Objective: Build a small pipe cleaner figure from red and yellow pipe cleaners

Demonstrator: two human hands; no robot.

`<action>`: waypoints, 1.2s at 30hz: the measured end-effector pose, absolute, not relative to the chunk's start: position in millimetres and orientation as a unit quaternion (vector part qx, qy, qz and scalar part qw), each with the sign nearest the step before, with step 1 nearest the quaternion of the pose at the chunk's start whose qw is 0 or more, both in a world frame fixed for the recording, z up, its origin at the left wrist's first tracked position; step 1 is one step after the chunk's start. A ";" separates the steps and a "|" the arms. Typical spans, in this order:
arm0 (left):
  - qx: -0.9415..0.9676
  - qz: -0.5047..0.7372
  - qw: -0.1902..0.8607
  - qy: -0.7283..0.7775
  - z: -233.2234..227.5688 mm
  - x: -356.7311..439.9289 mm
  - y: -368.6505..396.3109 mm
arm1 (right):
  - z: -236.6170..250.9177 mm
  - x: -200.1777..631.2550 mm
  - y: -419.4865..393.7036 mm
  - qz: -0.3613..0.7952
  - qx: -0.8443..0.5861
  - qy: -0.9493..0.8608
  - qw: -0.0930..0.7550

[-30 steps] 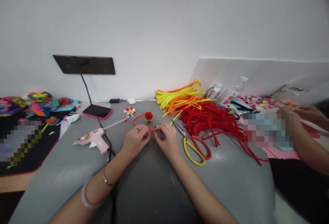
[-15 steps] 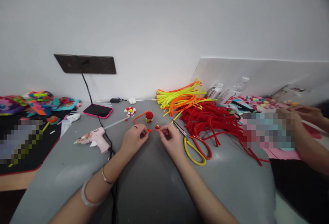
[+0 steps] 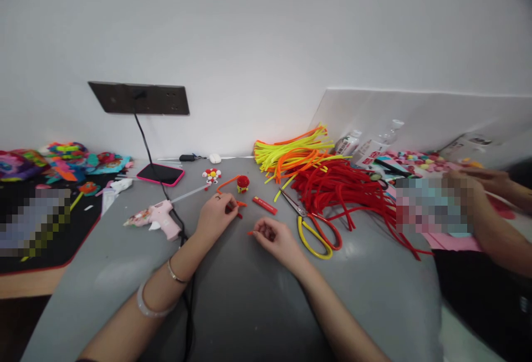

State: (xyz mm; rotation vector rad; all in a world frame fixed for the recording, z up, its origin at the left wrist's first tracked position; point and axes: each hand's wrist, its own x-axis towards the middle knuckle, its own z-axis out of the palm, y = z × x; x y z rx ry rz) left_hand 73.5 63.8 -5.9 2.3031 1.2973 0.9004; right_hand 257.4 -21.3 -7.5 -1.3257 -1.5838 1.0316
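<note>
My left hand [image 3: 216, 215] pinches one end of an orange pipe cleaner [image 3: 226, 184] that loops away toward a small red pom-pom figure [image 3: 243, 183]. My right hand [image 3: 274, 237] rests on the grey table [image 3: 249, 306] closer to me, fingers curled around a short orange piece [image 3: 250, 233] whose tip sticks out. A short red piece [image 3: 265, 205] lies loose on the table between and beyond the two hands. Yellow-and-red-handled scissors [image 3: 316, 229] lie just right of my right hand.
A pink glue gun [image 3: 155, 217] with its black cord lies left of my left hand, a pink-cased phone [image 3: 160, 173] behind it. Red pipe cleaners [image 3: 344, 190] and yellow-orange pipe cleaners [image 3: 291, 154] are piled at back right. Another person's hands [image 3: 477, 195] work at the far right.
My hands, joined over the orange pipe cleaner a second ago, have parted. The right hand has drawn back toward me. A short red piece now lies on the table.
</note>
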 end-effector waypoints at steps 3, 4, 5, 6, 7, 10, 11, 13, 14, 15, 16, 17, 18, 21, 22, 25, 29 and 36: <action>0.824 0.313 0.177 0.438 -8.2 74.2 65.3 | -1.8 261.4 -13.5 0.512 -0.513 -0.565 0.393; 0.826 0.316 0.174 0.433 -9.2 74.3 66.1 | 0.5 262.8 -10.1 0.542 -0.511 -0.544 0.388; 0.828 0.322 0.170 0.427 -10.0 74.3 67.0 | 2.8 264.1 -6.6 0.568 -0.508 -0.521 0.384; 0.828 0.331 0.168 0.420 -10.6 74.4 67.9 | 5.0 265.1 -3.4 0.593 -0.506 -0.496 0.382; 0.829 0.343 0.169 0.409 -10.8 74.4 68.6 | 7.1 265.9 -0.5 0.618 -0.499 -0.472 0.382; 0.830 0.379 0.190 0.363 -8.5 75.2 68.3 | 11.6 266.7 4.9 0.682 -0.453 -0.417 0.395; 0.831 0.386 0.208 0.344 -6.7 75.7 67.1 | 12.5 266.9 5.7 0.696 -0.435 -0.409 0.400; 0.837 0.380 0.255 0.301 -2.2 76.9 63.2 | 13.7 268.0 6.4 0.714 -0.407 -0.407 0.399; 0.840 0.370 0.279 0.282 0.1 77.6 60.8 | 14.2 269.0 6.6 0.720 -0.398 -0.411 0.392; 0.842 0.355 0.305 0.268 2.2 78.1 58.5 | 14.6 270.4 6.9 0.726 -0.391 -0.418 0.381; 0.841 0.340 0.332 0.259 4.0 78.5 56.2 | 14.9 272.0 7.3 0.731 -0.387 -0.427 0.366; 0.835 0.327 0.360 0.255 5.3 78.9 54.4 | 15.2 273.8 7.9 0.736 -0.384 -0.435 0.349; 0.827 0.316 0.388 0.256 6.3 79.0 52.9 | 15.4 275.6 8.8 0.740 -0.381 -0.444 0.331; 0.800 0.295 0.455 0.256 7.1 79.0 51.3 | 15.0 280.4 12.6 0.754 -0.372 -0.465 0.278; 0.793 0.290 0.471 0.257 7.0 78.9 51.4 | 14.7 281.6 14.0 0.758 -0.368 -0.470 0.264; 0.761 0.274 0.533 0.248 6.0 78.3 52.9 | 15.0 283.4 17.3 0.759 -0.369 -0.481 0.238; 0.719 0.260 0.596 0.244 3.2 78.2 55.7 | 21.5 283.1 18.9 0.726 -0.385 -0.524 0.225; 0.697 0.278 0.611 0.253 3.0 79.3 57.2 | 40.4 279.2 20.0 0.656 -0.400 -0.600 0.221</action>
